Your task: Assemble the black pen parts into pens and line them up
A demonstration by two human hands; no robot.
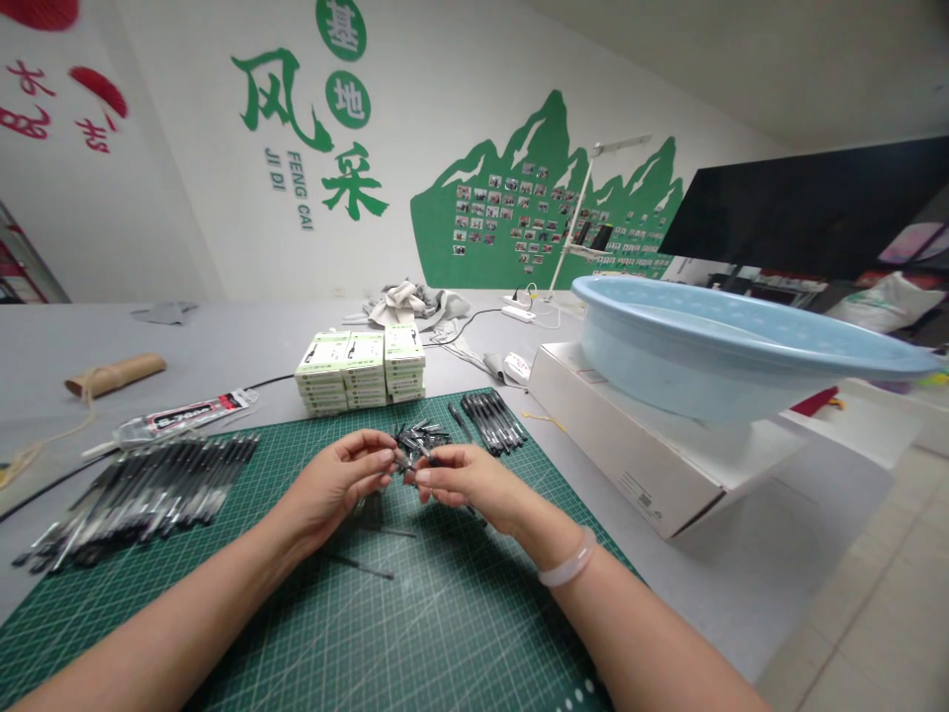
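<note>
My left hand and my right hand are close together above the green cutting mat. The left thumb and fingers pinch a small greyish pen part, too small to name exactly. In my right hand is a dark pen, mostly hidden by the fingers. Just behind the fingertips lies a pile of small black and clear pen caps. Thin pen refills lie loose on the mat below my left hand. Rows of black pens rest beyond my right hand; a larger spread of pens lies at left.
Stacked white-and-green boxes stand behind the mat. At right, a blue basin sits on a white carton. A plastic packet, a bamboo piece and crumpled cloths lie on the grey table.
</note>
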